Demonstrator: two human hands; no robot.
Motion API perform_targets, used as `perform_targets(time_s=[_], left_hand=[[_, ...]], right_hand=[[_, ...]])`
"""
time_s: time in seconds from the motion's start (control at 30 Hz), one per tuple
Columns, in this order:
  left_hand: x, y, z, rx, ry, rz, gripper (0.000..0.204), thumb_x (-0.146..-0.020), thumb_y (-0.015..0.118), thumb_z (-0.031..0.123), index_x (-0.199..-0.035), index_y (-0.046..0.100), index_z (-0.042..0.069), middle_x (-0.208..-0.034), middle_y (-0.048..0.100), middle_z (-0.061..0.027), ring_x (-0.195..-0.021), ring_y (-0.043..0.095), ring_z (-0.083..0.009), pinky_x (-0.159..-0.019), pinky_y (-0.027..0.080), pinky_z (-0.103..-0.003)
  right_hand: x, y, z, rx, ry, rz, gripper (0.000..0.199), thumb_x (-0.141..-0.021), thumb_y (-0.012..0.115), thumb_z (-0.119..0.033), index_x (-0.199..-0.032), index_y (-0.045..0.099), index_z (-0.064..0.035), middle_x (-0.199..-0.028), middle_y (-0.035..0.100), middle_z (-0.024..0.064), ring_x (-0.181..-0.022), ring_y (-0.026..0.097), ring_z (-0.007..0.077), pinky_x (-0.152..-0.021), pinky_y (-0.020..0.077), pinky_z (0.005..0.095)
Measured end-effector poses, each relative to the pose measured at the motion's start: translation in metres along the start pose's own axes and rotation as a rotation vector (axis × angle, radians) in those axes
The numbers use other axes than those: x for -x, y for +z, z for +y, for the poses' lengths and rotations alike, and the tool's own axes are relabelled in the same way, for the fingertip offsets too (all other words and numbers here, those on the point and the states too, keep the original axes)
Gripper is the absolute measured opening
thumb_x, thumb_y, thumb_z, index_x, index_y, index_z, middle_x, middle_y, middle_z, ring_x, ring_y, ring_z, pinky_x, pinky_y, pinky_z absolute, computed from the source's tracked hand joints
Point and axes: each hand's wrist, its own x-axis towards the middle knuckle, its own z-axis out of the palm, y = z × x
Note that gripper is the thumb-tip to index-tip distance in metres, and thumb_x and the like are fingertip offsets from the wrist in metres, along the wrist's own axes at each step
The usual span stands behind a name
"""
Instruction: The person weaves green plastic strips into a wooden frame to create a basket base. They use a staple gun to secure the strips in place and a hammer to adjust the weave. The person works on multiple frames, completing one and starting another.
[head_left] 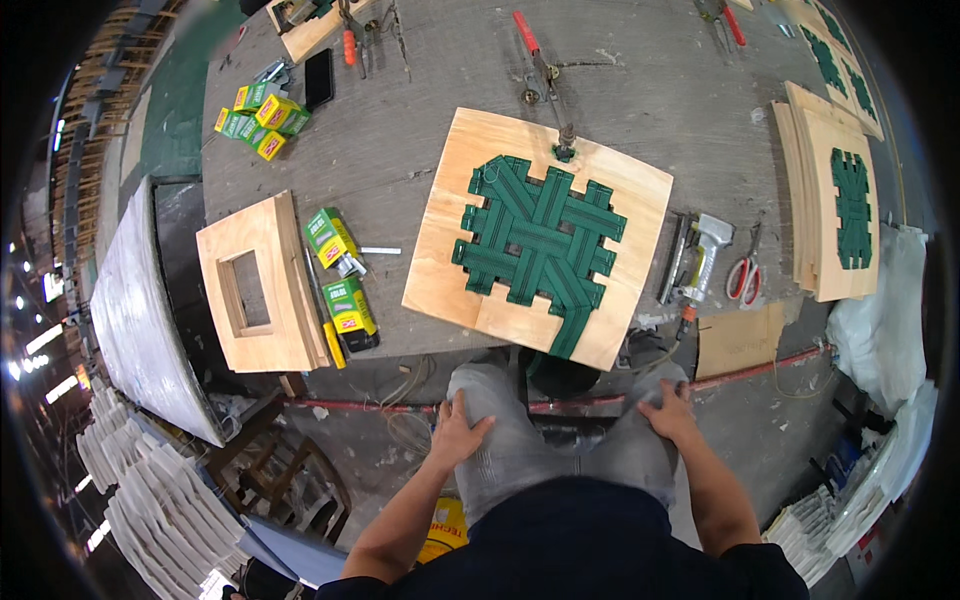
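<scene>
My left hand [460, 432] rests on my left knee with its fingers apart, holding nothing. My right hand [672, 410] lies on my right knee, also holding nothing, its fingers loosely spread. In front of both hands, on the table, is a square wooden panel [432, 258], turned at a slant. Green webbing straps [535, 235] are woven across its middle, and one strap end runs to the near edge. At the panel's far edge stands a metal clamp-like tool with a red handle [526, 32]. Neither hand touches the panel.
Right of the panel lie a staple gun [712, 250] and red-handled scissors [745, 275]. Stacked wooden frames [215, 275], green-yellow boxes [330, 235] and a black phone [319, 78] are on the left. More webbed panels [825, 200] stand at the right. A red hose [735, 375] runs along the near edge.
</scene>
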Motion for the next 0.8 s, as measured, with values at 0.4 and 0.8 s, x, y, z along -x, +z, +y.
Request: perform_targets(time_s=[0.4,0.8], left_hand=[[-0.052,0.059,-0.01,-0.009,-0.079,0.461,0.098,-0.085,0.076,0.048,-0.163,0.026,0.016,-0.151,0.029,-0.0426,-0.135,0.04,-0.059,-0.113,0.038,-0.056],[-0.066,0.121,-0.056,0.12,0.238,0.767,0.091,-0.088,0.073,0.039,-0.162,0.029,0.01,-0.152,0.028,-0.041,-0.136,0.039,-0.0576,-0.115,0.033,-0.056]], right_hand=[[-0.047,0.046,0.047,-0.099,-0.048,0.596,0.076,-0.081,0.081,-0.04,-0.149,0.052,-0.0207,-0.165,0.022,0.0291,-0.146,0.029,0.0544,-0.114,0.0323,0.0643],[-0.054,0.11,0.077,-0.276,-0.333,1.0,0.067,-0.08,0.079,-0.04,-0.142,0.061,-0.0198,-0.162,0.028,0.0279,-0.142,0.029,0.0569,-0.115,0.0291,0.0649]])
